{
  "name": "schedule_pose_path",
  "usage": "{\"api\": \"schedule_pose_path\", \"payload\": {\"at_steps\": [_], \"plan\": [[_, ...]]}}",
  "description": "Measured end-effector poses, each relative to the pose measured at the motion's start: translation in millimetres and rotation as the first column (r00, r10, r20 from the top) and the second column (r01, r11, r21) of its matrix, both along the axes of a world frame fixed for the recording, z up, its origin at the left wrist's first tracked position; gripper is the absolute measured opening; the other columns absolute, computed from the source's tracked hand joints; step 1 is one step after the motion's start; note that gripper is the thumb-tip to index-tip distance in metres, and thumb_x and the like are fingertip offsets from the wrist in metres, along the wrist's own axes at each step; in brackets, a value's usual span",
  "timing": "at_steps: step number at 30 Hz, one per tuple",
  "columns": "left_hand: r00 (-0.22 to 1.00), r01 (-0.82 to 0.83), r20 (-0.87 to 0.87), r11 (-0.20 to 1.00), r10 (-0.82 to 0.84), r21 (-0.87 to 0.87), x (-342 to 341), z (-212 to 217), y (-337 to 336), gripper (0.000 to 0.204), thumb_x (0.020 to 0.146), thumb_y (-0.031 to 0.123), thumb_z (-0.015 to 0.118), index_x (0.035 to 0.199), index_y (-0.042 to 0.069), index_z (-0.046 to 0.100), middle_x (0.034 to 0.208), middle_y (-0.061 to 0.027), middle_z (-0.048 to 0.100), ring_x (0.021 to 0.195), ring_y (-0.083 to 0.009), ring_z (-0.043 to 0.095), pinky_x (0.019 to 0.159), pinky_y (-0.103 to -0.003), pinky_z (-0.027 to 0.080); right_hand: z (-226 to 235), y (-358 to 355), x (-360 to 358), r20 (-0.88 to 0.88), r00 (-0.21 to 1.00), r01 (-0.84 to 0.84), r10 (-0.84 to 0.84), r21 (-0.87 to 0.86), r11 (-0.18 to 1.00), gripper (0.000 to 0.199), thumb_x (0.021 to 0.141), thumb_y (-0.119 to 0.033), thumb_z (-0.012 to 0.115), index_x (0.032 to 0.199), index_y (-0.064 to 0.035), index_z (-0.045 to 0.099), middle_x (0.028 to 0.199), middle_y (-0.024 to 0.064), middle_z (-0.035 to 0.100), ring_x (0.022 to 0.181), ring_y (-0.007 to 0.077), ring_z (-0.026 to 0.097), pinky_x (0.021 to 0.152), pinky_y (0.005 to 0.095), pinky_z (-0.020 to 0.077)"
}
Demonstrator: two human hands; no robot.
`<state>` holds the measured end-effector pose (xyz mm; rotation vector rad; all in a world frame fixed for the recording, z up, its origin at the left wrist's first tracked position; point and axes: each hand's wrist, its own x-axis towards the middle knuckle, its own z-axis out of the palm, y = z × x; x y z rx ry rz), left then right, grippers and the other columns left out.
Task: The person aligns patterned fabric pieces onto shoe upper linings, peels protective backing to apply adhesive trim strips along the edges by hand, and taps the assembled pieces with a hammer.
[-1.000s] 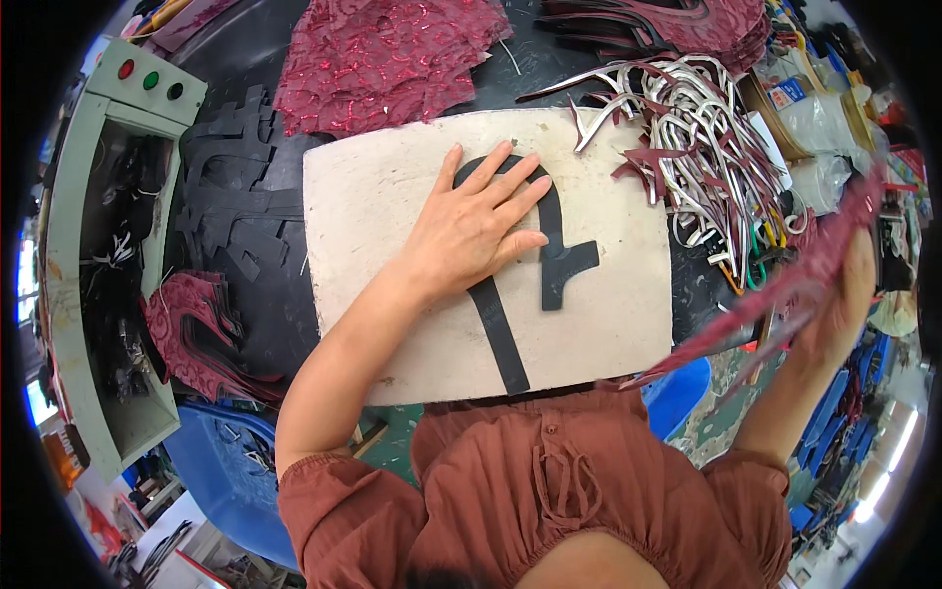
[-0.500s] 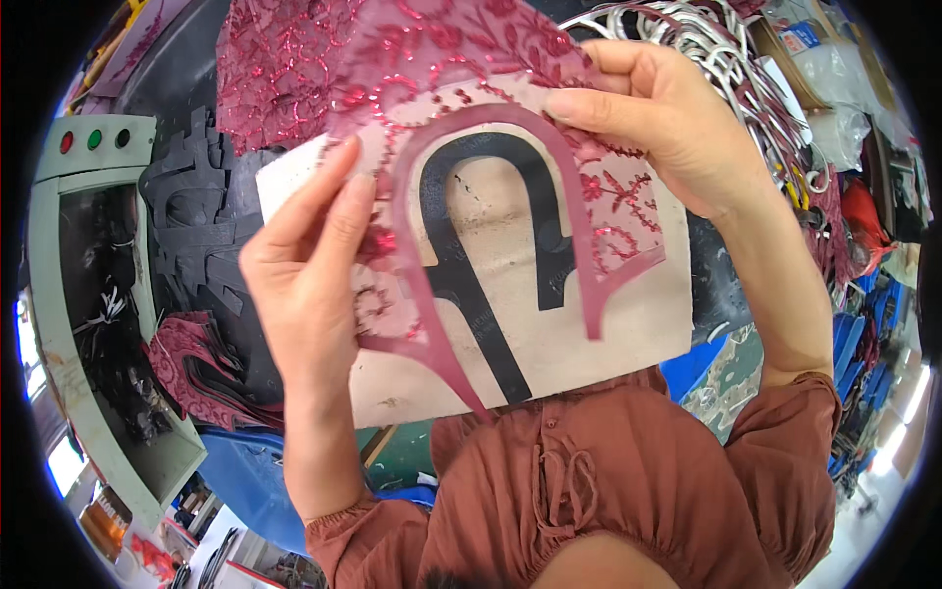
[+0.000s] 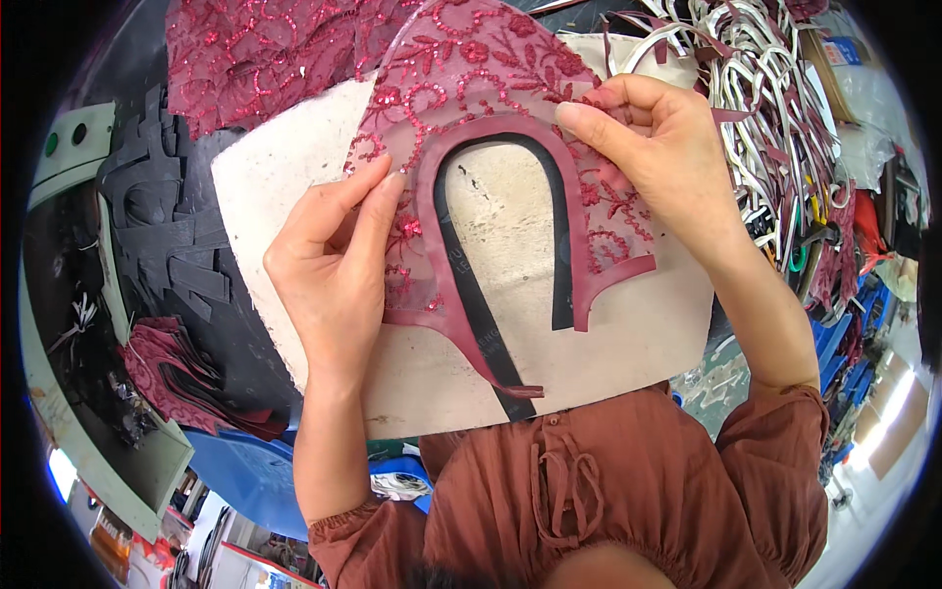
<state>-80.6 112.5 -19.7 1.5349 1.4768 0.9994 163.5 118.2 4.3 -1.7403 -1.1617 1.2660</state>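
A sheer burgundy lace piece [image 3: 461,59] with sequins and embroidered leaves is spread between my two hands. A plain burgundy border edges its U-shaped opening and two narrow tails. My left hand [image 3: 329,265] pinches the piece by the left side of the opening, thumb and forefinger close together. On the other side, my right hand [image 3: 662,162] grips its right edge between thumb and fingers. Beneath the lace lies a black U-shaped strip [image 3: 478,309], following the opening's inner edge; its upper and outer parts are partly covered. Both rest over a cream board [image 3: 628,319].
More burgundy lace [image 3: 255,59] is heaped at the far left. Black cut pieces [image 3: 172,226] lie left of the board, above a stack of burgundy pieces [image 3: 177,373]. White and burgundy strips [image 3: 756,88] pile up at the far right. A grey metal cabinet [image 3: 74,402] stands left.
My hands have brought the lace piece down over the black strip, whose side tabs are now covered. The lace's opening lines up more closely with the strip's curve. The view has shifted slightly.
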Motion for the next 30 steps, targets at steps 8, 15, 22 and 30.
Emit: {"api": "schedule_pose_path", "payload": {"at_steps": [8,15,22,30], "plan": [[0.998,-0.025,-0.064,1.0,0.026,0.006,5.9,0.1,3.6,0.017,0.085,0.002,0.074,0.102,0.001,0.075,0.077,-0.0035,0.066,0.063,-0.0045,0.052,0.056,-0.02,0.04,-7.3,-1.3,-1.5,0.072,0.997,-0.003,-0.001,0.058,0.998,0.023,0.086,-0.018,0.074,0.091,0.0039,0.068,0.073,0.0065,0.069,0.051,0.0124,0.061,0.046,0.0247,0.0454],[0.973,-0.017,-0.227,0.995,0.039,0.101,9.8,0.2,1.8,0.017,0.081,0.003,0.075,0.098,0.001,0.076,0.075,-0.0069,0.068,0.062,-0.0082,0.059,0.056,-0.022,0.044,-9.6,3.4,-13.8,0.862,0.486,-0.554,-0.14,0.428,0.714,0.027,0.081,-0.015,0.075,0.102,-0.0011,0.067,0.101,0.0069,0.068,0.085,0.0162,0.065,0.067,0.0312,0.0509],[1.0,-0.006,-0.003,0.978,0.006,-0.208,-6.8,18.8,2.8,0.023,0.09,0.01,0.07,0.111,0.0,0.072,0.07,0.0027,0.064,0.063,-0.0015,0.055,0.054,-0.018,0.042,-17.4,-1.4,-46.5,0.86,0.451,-0.866,0.24,0.356,0.352,0.013,0.072,-0.01,0.063,0.08,-0.0021,0.067,0.089,0.0051,0.059,0.096,0.0212,0.059,0.081,0.0327,0.0522],[0.979,0.122,0.199,0.907,-0.043,-0.404,-43.0,26.5,-39.7,0.042,0.084,-0.004,0.073,0.124,-0.001,0.064,0.08,-0.002,0.067,0.071,-0.0037,0.06,0.064,-0.017,0.049,-12.4,-6.0,-56.6,0.799,0.521,-0.8,0.299,0.336,0.498,0.03,0.077,-0.02,0.076,0.099,-0.0009,0.068,0.1,0.0075,0.064,0.099,0.0264,0.062,0.082,0.0356,0.0533]]}}
